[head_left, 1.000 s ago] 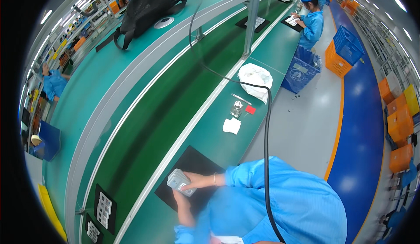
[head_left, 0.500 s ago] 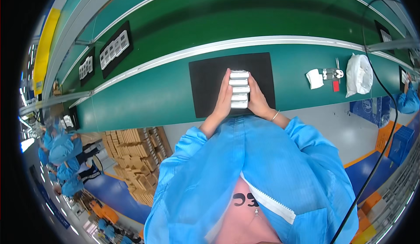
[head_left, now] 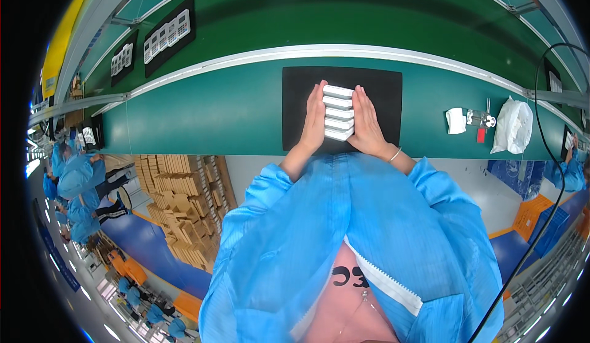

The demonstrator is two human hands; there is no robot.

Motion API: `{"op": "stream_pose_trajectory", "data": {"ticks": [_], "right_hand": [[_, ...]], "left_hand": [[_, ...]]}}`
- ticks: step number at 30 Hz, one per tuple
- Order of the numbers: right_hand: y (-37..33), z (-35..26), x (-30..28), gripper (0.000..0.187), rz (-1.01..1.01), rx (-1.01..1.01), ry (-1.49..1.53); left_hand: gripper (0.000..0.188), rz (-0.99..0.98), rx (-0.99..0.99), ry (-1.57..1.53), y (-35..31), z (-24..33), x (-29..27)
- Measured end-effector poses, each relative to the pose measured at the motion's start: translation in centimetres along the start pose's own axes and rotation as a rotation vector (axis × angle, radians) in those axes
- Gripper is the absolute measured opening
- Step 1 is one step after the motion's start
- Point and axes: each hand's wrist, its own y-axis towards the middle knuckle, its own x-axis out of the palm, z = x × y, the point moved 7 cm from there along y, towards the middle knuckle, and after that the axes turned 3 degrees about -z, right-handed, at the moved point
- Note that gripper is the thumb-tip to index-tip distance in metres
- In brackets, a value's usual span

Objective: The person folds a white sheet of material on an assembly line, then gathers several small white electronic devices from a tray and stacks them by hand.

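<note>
Hands: We press our left hand (head_left: pixel 315 123) and right hand (head_left: pixel 365 123) flat against the two sides of a stack of white cases (head_left: pixel 338 112), fingers extended and clamping it between the palms.
Stack: Five or so slim white cases lie one atop the next between our fingertips, the row leaning slightly to the right at its far end.
Mat: A black mat (head_left: pixel 299 106) lies under both hands; the stack rests on it, about at its middle.
Bench: The mat sits on a teal workbench (head_left: pixel 215 112) that runs well out to either side of our fingers.
Conveyor: Just beyond our fingertips, past a pale metal rail (head_left: pixel 246 60), runs a dark green belt (head_left: pixel 344 17).
Trays: Far left of our left fingers, two black trays of small white parts (head_left: pixel 169 31) ride the belt.
Right side: Well right of our right fingers lie a folded white cloth (head_left: pixel 455 120), a small clear bottle (head_left: pixel 478 118), a red tag (head_left: pixel 480 135) and a white bag (head_left: pixel 514 125).
Room: Behind our wrists, stacked cardboard boxes (head_left: pixel 178 211) stand on the floor, with other workers in blue coats (head_left: pixel 77 177) to the left.
</note>
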Motion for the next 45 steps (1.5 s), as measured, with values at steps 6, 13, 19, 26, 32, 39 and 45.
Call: {"op": "stream_pose_trajectory", "data": {"ticks": [6, 13, 19, 26, 32, 39, 45], "right_hand": [[3.9, -2.5, 0.9, 0.099, -0.266, -0.074, -0.294], [5.0, -0.5, 1.7, 0.113, -0.331, -0.095, 0.053], [3.3, 2.5, 2.2, 0.129, -0.382, -0.071, 0.077], [3.3, 3.0, 0.8, 0.107, -0.33, 0.106, 0.202], [5.1, -1.3, -3.2, 0.093, -0.196, -0.027, 0.198], [5.4, -2.0, -1.8, 0.066, -0.109, -0.141, 0.065], [5.7, 3.6, -4.6, 0.051, 0.071, 0.025, -0.303]], "left_hand": [[0.042, 0.201, -0.13, 0.479, -0.4, -4.0, -5.0], [0.041, 0.344, -0.21, 0.217, -2.4, -6.3, -7.5], [0.056, 0.283, -0.291, -0.187, -0.6, -4.1, -4.5], [0.052, 0.073, -0.294, -0.276, -0.6, -4.1, -4.8], [0.105, -0.367, 0.075, 0.534, 0.3, 3.3, -4.0], [0.105, -0.267, 0.148, 0.571, 0.8, -0.3, -3.7], [0.101, -0.2, 0.123, 0.597, 1.5, 0.3, -3.3]]}}
